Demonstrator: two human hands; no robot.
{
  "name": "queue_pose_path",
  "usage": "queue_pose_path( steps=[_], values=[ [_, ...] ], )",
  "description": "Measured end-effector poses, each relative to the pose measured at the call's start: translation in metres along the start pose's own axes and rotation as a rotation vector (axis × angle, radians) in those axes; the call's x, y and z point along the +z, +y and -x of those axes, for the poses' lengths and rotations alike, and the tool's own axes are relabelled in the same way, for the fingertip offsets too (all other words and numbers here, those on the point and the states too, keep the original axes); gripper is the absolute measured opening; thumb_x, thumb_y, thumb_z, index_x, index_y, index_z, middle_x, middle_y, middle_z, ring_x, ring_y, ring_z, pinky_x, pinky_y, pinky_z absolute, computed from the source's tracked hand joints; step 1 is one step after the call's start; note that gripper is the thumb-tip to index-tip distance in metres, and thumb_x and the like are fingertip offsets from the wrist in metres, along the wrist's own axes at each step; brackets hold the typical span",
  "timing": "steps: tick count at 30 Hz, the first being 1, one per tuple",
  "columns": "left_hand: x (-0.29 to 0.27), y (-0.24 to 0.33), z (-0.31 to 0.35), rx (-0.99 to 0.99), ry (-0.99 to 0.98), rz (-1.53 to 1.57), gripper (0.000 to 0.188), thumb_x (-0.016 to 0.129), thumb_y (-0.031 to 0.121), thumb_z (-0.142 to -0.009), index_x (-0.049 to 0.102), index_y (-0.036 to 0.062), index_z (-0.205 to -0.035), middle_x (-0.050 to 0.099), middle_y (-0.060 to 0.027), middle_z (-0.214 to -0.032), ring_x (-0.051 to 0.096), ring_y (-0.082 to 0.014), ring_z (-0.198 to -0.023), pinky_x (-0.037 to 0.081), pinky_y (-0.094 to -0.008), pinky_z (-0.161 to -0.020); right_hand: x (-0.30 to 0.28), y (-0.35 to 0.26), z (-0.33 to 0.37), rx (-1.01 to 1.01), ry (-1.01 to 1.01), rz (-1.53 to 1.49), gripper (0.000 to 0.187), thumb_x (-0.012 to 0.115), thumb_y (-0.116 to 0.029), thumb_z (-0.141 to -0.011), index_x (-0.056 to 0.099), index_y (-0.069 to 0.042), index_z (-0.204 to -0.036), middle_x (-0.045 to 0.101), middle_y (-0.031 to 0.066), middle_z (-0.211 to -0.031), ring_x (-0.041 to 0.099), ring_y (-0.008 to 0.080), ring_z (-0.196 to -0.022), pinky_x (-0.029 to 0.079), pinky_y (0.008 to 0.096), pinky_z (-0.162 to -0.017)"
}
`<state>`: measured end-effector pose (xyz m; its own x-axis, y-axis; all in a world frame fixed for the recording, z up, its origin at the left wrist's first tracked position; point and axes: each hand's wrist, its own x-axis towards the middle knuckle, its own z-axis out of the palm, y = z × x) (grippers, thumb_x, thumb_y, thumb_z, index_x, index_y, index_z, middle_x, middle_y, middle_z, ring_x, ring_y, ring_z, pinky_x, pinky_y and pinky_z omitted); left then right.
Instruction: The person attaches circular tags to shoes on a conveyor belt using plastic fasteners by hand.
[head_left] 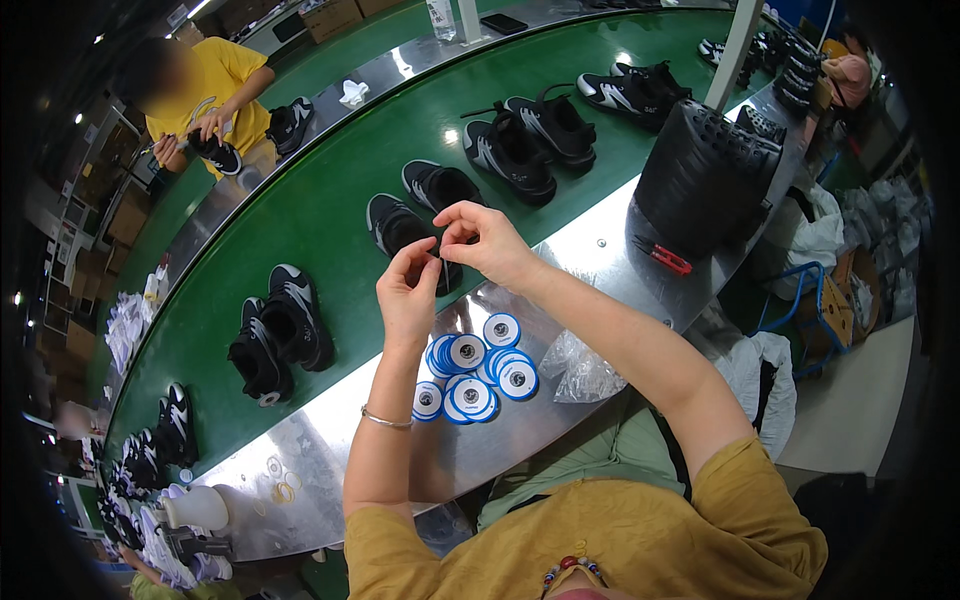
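My left hand [408,297] and my right hand [487,243] are raised close together over the near edge of the green belt. Each has thumb and forefinger pinched; anything between the fingertips is too small to make out. Just behind them sits a pair of black and grey sneakers, the near shoe [388,220] partly covered by my hands and the far shoe [437,184] beside it. Below my hands, a loose pile of round white tags with blue rims [472,397] lies on the metal ledge [330,440]. Crumpled clear plastic bags [585,372] lie right of the tags.
More sneaker pairs [290,315] stand along the green belt [350,150]. A black perforated basket [690,165] and red-handled snips [670,260] are on the right ledge. Rubber bands [287,488] and a white container [200,508] lie left. Across the belt, a person in yellow [225,85] handles a shoe.
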<state>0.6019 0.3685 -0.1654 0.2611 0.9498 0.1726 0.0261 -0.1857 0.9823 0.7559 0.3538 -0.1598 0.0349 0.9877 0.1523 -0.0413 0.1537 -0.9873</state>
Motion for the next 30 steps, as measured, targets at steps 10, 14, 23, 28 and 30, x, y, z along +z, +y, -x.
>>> queue_pose_path(
  steps=[10,14,23,28,30],
  values=[
    [-0.01,0.008,-0.002,-0.024,-0.11,-0.065,0.033,0.058,-0.006,-0.08,0.058,0.0007,-0.113,0.059,-0.0002,-0.079,0.052,-0.0057,-0.072,0.043,-0.0186,-0.066,0.001,0.001,-0.003,0.0,-0.11,0.051,0.033,0.063,0.003,-0.073,0.055,0.0,-0.105,0.06,0.0014,-0.075,0.054,0.0073,-0.07,0.043,0.0227,-0.065],
    [-0.011,0.009,-0.003,-0.06,-0.109,-0.068,0.036,0.058,-0.006,-0.08,0.055,-0.001,-0.115,0.06,-0.0016,-0.079,0.053,-0.0059,-0.072,0.043,-0.0189,-0.067,0.004,0.001,-0.002,0.026,-0.112,0.027,0.033,0.064,0.002,-0.074,0.055,0.0,-0.106,0.06,0.0014,-0.075,0.054,0.0073,-0.069,0.043,0.0229,-0.065],
    [-0.014,0.012,0.005,-0.09,-0.078,-0.082,0.018,0.061,0.001,-0.083,0.062,-0.0012,-0.102,0.059,-0.0002,-0.078,0.052,-0.0062,-0.071,0.042,-0.0191,-0.064,-0.015,-0.011,0.001,0.026,0.064,-0.01,0.023,0.062,0.0,-0.077,0.058,0.002,-0.1,0.063,0.0033,-0.075,0.057,0.0081,-0.069,0.046,0.0227,-0.065],
    [-0.016,0.013,0.015,-0.112,0.021,-0.105,0.007,0.062,0.005,-0.085,0.064,-0.001,-0.088,0.059,0.0009,-0.075,0.05,-0.0058,-0.069,0.041,-0.0195,-0.061,-0.068,-0.033,0.035,0.038,0.194,0.147,0.021,0.062,0.001,-0.077,0.059,0.002,-0.097,0.063,0.0045,-0.075,0.058,0.0092,-0.07,0.046,0.0228,-0.066],
    [-0.023,0.009,0.018,-0.109,0.106,-0.167,0.007,0.062,0.004,-0.084,0.064,-0.0008,-0.087,0.06,0.0,-0.076,0.051,-0.006,-0.069,0.041,-0.0202,-0.061,-0.086,-0.037,0.055,0.068,0.207,0.309,0.016,0.061,0.0,-0.077,0.06,0.002,-0.093,0.062,0.0049,-0.074,0.058,0.0104,-0.07,0.046,0.0238,-0.066]
  ],
)
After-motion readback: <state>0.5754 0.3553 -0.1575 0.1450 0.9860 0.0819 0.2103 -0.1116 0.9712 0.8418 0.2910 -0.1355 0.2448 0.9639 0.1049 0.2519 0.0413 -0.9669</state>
